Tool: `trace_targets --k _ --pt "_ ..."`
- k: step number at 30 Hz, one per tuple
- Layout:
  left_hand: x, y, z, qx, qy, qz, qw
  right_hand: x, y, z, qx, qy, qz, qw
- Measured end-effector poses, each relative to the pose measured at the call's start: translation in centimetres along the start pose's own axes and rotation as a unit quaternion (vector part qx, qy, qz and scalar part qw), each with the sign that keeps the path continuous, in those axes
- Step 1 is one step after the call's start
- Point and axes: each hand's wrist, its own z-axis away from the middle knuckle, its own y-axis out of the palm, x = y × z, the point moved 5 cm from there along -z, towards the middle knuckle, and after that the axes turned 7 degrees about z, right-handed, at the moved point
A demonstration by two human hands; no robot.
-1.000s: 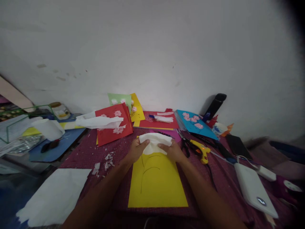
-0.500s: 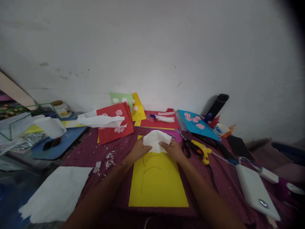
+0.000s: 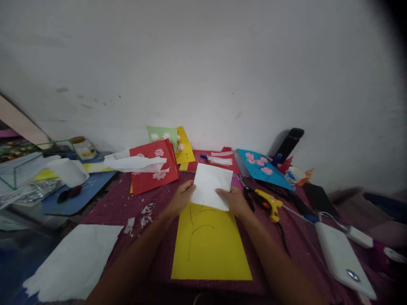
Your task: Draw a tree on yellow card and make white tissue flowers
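Observation:
A white paper square (image 3: pixel 212 186) is held up between my two hands over the top of a yellow sheet (image 3: pixel 216 254). My left hand (image 3: pixel 183 198) pinches its left edge. On the other side my right hand (image 3: pixel 234 201) grips the right edge, with the thumb lying on the face of the paper. Curved dark lines are drawn on the yellow sheet, and their upper ends are hidden behind the white paper.
Red cards with pink flowers (image 3: pixel 159 178) lie at the back left, a blue flowered card (image 3: pixel 259 163) at the back right. A yellow glue gun (image 3: pixel 270 203) and scissors (image 3: pixel 249 197) are right of my hands. White paper (image 3: pixel 79 258) lies front left, a power bank (image 3: pixel 343 258) front right.
The white paper was curved over at the top and now stands flat as a square, slightly higher. My left hand has shifted a little to the left.

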Motion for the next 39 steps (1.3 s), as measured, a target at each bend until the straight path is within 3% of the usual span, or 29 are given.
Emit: trace_targets --k 4,9,14,20,26,32,39 --pt "-0.1 0.0 0.1 -0.022 -0.013 0.025 0.999 -0.3 0.2 0.2 -0.01 0.036 -0.044 0.998" --pt "0.1 0.8 0.5 0.037 -0.023 0.058 0.997 0.6 1.0 0.9 -0.007 -0.02 -0.023 1.0" --pt "0.4 0.7 0.6 0.041 -0.031 0.011 0.999 1.7 2.1 1.6 0.064 -0.067 0.025 0.995" --pt "0.1 1.2 0.9 0.041 -0.037 -0.006 0.998 2.1 2.3 1.7 0.118 -0.053 0.038 0.991" --pt "-0.3 1.9 1.6 0.018 -0.024 0.034 0.999 2.1 2.1 1.8 0.056 -0.04 0.009 0.998" --pt "0.0 1.4 1.4 0.008 -0.039 0.031 0.999 1.5 2.0 1.5 0.106 -0.021 -0.026 0.994" --pt "0.4 1.3 1.2 -0.01 -0.046 0.037 0.998 0.8 1.8 1.1 0.074 -0.017 -0.032 0.997"
